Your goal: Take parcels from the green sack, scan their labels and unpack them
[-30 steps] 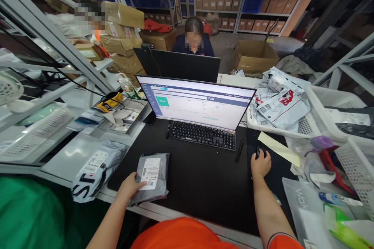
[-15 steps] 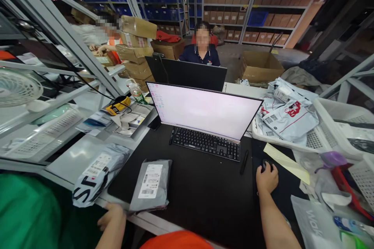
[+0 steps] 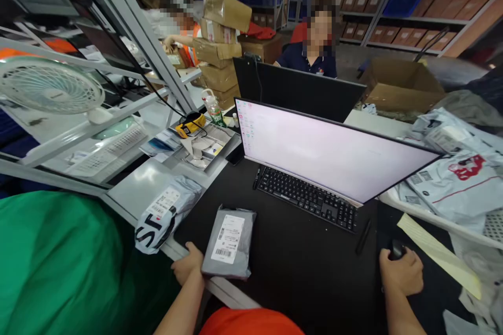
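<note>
My right hand (image 3: 401,271) is closed over a black computer mouse (image 3: 397,249) on the dark mat at the right. Near the front left corner of the desk, my left hand (image 3: 188,265) is curled at the desk edge, some fingers hidden. Just right of it lies a grey plastic parcel (image 3: 244,251) with a white barcode label (image 3: 228,239). A second parcel, grey-white with large black letters (image 3: 178,199), rests past the mat's left side. Ahead of me stand a black keyboard (image 3: 302,196) and a lit monitor (image 3: 330,146) showing a mostly blank pale screen.
A black pen (image 3: 363,236) and a yellow paper strip (image 3: 438,254) flank the mouse area. White mailer bags (image 3: 463,178) fill a basket at the right. Stacked cartons (image 3: 220,55), a fan (image 3: 51,86) and a green-clad person (image 3: 58,261) are leftward. Another person (image 3: 310,57) sits opposite.
My view has turned left, so the desk appears shifted right. My left hand, blurred before, is now at the desk edge beside the grey parcel. My right hand stays on the mouse.
</note>
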Demonstrator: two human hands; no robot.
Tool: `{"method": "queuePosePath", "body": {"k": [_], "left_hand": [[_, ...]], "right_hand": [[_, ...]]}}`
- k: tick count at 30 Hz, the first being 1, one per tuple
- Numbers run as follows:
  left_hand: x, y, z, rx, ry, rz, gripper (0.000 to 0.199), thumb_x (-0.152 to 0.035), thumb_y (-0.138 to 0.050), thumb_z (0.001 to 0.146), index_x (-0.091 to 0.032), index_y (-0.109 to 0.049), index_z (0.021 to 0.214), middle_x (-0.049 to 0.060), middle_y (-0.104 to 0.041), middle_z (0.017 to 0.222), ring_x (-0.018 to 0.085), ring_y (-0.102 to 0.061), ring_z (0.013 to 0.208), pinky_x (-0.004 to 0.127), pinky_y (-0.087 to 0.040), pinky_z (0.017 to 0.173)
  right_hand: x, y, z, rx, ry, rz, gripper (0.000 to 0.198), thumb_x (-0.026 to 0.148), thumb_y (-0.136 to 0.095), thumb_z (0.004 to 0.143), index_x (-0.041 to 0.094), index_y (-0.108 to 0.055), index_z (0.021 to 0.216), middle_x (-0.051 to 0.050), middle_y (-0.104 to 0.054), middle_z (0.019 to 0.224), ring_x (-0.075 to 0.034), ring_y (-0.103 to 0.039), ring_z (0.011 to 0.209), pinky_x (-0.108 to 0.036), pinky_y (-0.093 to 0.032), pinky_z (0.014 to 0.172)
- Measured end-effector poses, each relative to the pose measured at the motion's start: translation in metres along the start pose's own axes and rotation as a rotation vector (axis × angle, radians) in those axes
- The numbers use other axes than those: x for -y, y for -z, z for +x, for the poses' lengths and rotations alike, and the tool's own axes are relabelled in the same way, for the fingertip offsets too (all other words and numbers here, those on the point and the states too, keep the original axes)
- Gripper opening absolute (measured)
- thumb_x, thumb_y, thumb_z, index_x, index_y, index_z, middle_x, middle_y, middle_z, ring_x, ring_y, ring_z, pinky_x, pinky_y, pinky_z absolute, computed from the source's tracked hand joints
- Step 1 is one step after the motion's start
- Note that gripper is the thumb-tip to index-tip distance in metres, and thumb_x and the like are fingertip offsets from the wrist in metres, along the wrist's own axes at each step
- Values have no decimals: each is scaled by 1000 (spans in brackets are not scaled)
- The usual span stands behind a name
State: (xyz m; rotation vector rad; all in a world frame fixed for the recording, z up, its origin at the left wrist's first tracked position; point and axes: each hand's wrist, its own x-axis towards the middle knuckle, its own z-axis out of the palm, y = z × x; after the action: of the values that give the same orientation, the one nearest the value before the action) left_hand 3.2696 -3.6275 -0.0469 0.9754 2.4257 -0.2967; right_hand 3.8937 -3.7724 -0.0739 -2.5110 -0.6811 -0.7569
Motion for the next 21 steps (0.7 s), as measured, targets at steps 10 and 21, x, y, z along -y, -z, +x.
{"method": "queuePosePath", "body": {"k": [10,21], "left_hand": [[-10,-10,7,-298,550,-497,80,-70,-39,85,-2,-47,126,35,-63,116,48,-64,112,58,-56,86],[-15,-9,4,-313,553,-512,73,-65,-42,85,-3,-49,122,34,-64,116,48,-63,113,59,-55,89]], "right_hand": [[-11,6,-10,85,27,34,53,34,-68,75,14,-62,125,-20,-63,120,-38,-62,107,-49,-51,82],[-3,14,-6,129,19,55,50,30,-65,76,14,-64,123,-19,-60,126,-38,-60,113,-51,-49,92]]}}
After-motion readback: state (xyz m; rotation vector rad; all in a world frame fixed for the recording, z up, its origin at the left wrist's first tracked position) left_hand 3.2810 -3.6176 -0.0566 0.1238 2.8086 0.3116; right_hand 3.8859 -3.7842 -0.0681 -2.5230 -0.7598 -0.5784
